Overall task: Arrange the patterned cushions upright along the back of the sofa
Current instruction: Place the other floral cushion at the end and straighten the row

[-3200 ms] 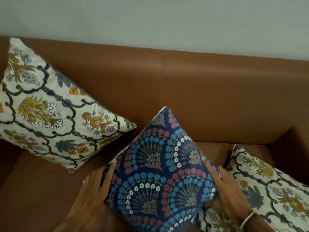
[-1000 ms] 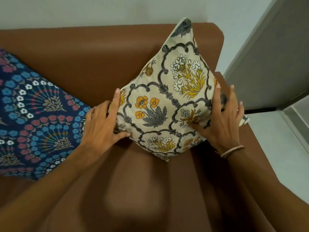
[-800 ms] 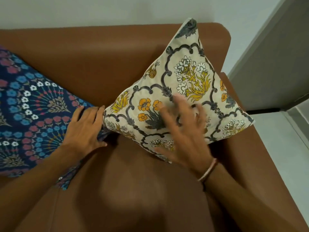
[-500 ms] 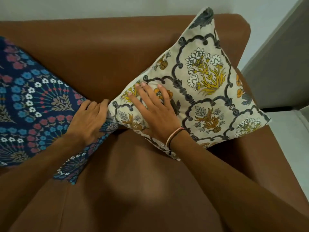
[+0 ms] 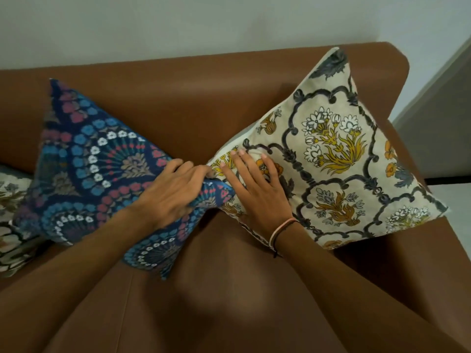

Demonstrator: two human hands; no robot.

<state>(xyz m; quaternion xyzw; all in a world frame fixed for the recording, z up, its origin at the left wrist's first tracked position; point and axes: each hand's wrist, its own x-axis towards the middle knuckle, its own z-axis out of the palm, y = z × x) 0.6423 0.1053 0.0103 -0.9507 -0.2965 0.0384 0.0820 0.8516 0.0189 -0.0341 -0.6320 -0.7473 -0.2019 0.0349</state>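
A cream floral cushion [image 5: 339,159] leans on one corner against the brown sofa's backrest [image 5: 193,98] at the right end. To its left a dark blue cushion [image 5: 96,169] with blue, red and white flowers leans the same way. My left hand [image 5: 170,192] grips the blue cushion's right corner, which overlaps the cream cushion's left corner. My right hand [image 5: 257,189] lies flat, fingers spread, on the cream cushion's left part. A second cream floral cushion [image 5: 12,217] shows partly at the far left edge.
The brown seat [image 5: 216,296] spreads out in front of the cushions. The sofa's right armrest [image 5: 397,263] runs beside the cream cushion. A pale wall [image 5: 204,24] rises behind the backrest, and a grey panel [image 5: 438,123] and light floor lie to the right.
My view has swung left, bringing more of the blue cushion in. My left hand has pulled the blue cushion's corner right, onto the cream cushion's corner. My right hand stays pressed on the cream cushion.
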